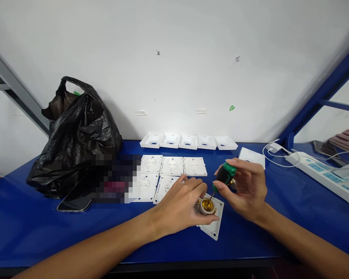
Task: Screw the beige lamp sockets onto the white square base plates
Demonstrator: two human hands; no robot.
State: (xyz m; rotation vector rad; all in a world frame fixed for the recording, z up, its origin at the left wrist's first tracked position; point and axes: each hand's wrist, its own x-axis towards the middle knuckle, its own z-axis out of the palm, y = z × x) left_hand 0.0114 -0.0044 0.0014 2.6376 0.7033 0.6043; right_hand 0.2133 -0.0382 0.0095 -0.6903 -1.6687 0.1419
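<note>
White wall (186, 85) is rising behind a blue table (31, 228). Near its front edge, the left hand (186, 197) is grasping a round, brass-lined socket (208, 205) over a square white plate (213, 229) — the right hand (246, 190) is gripping a green-and-black screwdriver (227, 173), whose shaft is reaching down into the socket's cup. Beyond, flat white panels (172, 166) are lying in rows, and five shallow white housings (188, 142) are lining the wall, blue showing through their openings. Leftward, a black bag (81, 135) is sitting — its contents mostly hidden.
</note>
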